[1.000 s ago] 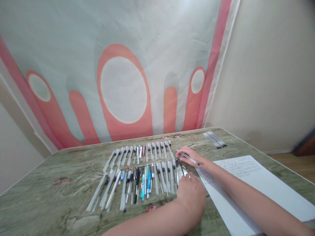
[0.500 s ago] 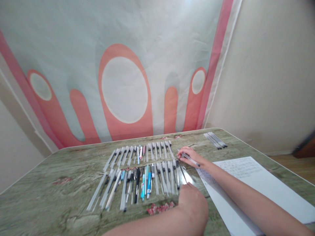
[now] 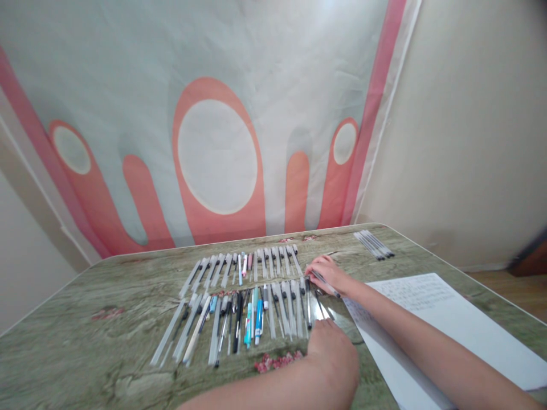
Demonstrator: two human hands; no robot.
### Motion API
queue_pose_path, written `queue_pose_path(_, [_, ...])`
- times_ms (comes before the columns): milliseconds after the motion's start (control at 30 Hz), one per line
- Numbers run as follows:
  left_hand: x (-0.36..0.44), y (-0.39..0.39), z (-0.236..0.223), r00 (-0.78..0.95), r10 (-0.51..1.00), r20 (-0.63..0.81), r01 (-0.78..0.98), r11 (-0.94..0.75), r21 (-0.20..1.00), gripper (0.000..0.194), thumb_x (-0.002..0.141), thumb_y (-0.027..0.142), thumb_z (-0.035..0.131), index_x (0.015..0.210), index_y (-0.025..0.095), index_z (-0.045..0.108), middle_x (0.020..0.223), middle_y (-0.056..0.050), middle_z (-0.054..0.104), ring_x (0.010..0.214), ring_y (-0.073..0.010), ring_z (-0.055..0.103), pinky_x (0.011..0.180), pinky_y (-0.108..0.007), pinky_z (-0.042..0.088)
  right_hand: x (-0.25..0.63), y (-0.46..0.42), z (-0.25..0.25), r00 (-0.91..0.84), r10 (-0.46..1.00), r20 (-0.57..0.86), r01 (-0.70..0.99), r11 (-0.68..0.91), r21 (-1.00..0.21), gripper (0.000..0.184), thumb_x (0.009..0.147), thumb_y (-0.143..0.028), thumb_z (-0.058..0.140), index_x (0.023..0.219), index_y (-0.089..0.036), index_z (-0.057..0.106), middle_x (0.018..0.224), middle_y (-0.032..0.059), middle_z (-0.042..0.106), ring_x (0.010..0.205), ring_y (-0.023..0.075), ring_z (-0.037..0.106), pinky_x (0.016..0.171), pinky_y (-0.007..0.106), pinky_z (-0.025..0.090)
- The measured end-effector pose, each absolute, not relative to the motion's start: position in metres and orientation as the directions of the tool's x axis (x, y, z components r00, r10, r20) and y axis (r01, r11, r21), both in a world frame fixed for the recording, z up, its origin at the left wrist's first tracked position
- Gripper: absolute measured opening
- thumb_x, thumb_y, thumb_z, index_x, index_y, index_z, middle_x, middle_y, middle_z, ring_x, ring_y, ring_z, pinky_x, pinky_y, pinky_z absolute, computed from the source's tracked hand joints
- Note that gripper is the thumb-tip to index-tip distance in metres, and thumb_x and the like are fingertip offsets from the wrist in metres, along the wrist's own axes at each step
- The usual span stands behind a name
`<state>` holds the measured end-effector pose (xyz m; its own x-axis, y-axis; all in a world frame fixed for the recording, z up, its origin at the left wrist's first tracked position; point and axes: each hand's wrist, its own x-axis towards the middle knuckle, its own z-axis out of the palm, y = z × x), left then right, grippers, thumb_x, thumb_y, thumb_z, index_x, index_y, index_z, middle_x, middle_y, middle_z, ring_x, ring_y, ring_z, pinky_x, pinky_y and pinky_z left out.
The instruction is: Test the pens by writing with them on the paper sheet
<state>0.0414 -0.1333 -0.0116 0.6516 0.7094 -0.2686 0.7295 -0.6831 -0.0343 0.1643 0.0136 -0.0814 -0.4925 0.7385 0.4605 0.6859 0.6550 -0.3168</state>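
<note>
Right hand (image 3: pixel 332 273) has a pen (image 3: pixel 328 285) in its grip, just left of the paper's (image 3: pixel 436 299) far end. Probably light, stiff plastic, maybe slick, so I'd pinch mid-barrel. Left hand (image 3: pixel 333 348), also left of the paper, is down by some thin pens (image 3: pixel 320 306); fingertips hidden, can't tell its grip.

The right forearm (image 3: pixel 421 337) is bare and smooth, long and slender, tapering evenly. The left forearm (image 3: pixel 267 388), bare too, looks shorter and thicker where the lower edge crops it. The left hand (image 3: pixel 334 353) has a broad, rounded back; the right hand (image 3: pixel 328 272), likewise bare, looks smaller.
</note>
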Motion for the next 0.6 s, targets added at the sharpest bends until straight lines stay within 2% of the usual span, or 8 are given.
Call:
queue_pose_path(67, [0.041,-0.133,-0.010,0.647,0.706,-0.286,0.728,-0.685,-0.044,0.040,0.076,0.025,0.051,0.108,0.001,0.057,0.108,-0.024,0.056,0.101,-0.0316,0.052,0.081,-0.040,0.040,0.163,0.013,-0.080,-0.454,0.757,0.471,0.698,0.630,-0.340,0.017,0.069,-0.014,0.055,0.084,-0.023,0.058,0.075,0.0004,0.061,0.083,0.0193,0.050,0.085,0.038,0.029])
queue_pose_path(167, [0.040,-0.133,-0.004,0.642,0.703,-0.307,0.727,-0.685,-0.050,0.047,0.074,0.030,0.055,0.111,0.000,0.055,0.109,-0.025,0.055,0.103,-0.0327,0.050,0.084,-0.041,0.039,0.165,0.010,-0.071,-0.352,0.786,0.508,0.681,0.588,-0.437,0.017,0.073,-0.017,0.053,0.089,-0.022,0.055,0.075,0.0008,0.060,0.084,0.0192,0.050,0.085,0.038,0.031])
queue_pose_path(233, [0.037,-0.129,0.003,0.658,0.700,-0.275,0.723,-0.690,-0.028,0.044,0.074,0.031,0.054,0.106,0.002,0.058,0.104,-0.024,0.058,0.099,-0.0328,0.052,0.081,-0.041,0.040,0.168,0.007,-0.062,-0.295,0.806,0.513,0.613,0.571,-0.546,0.018,0.076,-0.022,0.051,0.094,-0.021,0.053,0.079,0.0020,0.059,0.080,0.0180,0.051,0.081,0.036,0.035])
queue_pose_path(300, [0.030,-0.118,0.012,0.688,0.691,-0.224,0.717,-0.695,0.057,0.037,0.073,0.032,0.054,0.097,0.005,0.063,0.094,-0.022,0.062,0.090,-0.0324,0.057,0.075,-0.041,0.042,0.170,0.004,-0.051,-0.257,0.838,0.481,0.490,0.542,-0.683,0.021,0.078,-0.028,0.049,0.098,-0.020,0.050,0.080,0.0025,0.056,0.073,0.0156,0.051,0.071,0.031,0.040])
queue_pose_path(400, [0.016,-0.087,0.023,0.678,0.729,-0.093,0.709,-0.615,0.345,0.030,0.077,0.034,0.047,0.085,0.011,0.065,0.082,-0.017,0.064,0.077,-0.0279,0.060,0.065,-0.036,0.042,0.171,-0.001,-0.034,-0.199,0.877,0.436,0.305,0.479,-0.823,0.026,0.079,-0.034,0.049,0.101,-0.020,0.047,0.082,0.0020,0.053,0.066,0.0127,0.050,0.059,0.026,0.042])
queue_pose_path(467, [0.006,-0.061,0.025,0.651,0.757,0.049,0.584,-0.542,0.604,0.028,0.078,0.032,0.044,0.085,0.014,0.064,0.081,-0.012,0.065,0.075,-0.0222,0.059,0.066,-0.032,0.041,0.169,-0.005,-0.023,-0.151,0.883,0.444,0.237,0.468,-0.851,0.027,0.077,-0.035,0.053,0.099,-0.020,0.047,0.085,0.0019,0.052,0.070,0.0127,0.051,0.061,0.025,0.042])
queue_pose_path(533, [-0.001,-0.037,0.024,0.599,0.800,0.045,0.394,-0.343,0.853,0.030,0.079,0.033,0.042,0.093,0.014,0.060,0.086,-0.010,0.064,0.069,-0.0170,0.059,0.062,-0.027,0.040,0.166,-0.010,-0.014,-0.133,0.879,0.459,0.190,0.477,-0.858,0.027,0.076,-0.034,0.054,0.099,-0.021,0.047,0.087,0.0019,0.052,0.076,0.0135,0.051,0.066,0.027,0.042])
queue_pose_path(600, [-0.005,-0.022,0.021,0.567,0.823,-0.035,0.218,-0.109,0.970,0.030,0.078,0.037,0.044,0.090,0.014,0.059,0.094,-0.010,0.062,0.071,-0.0151,0.059,0.059,-0.025,0.039,0.162,-0.015,-0.007,-0.137,0.874,0.466,0.155,0.483,-0.862,0.027,0.077,-0.034,0.054,0.099,-0.021,0.047,0.087,0.0017,0.052,0.077,0.0137,0.051,0.069,0.028,0.042])
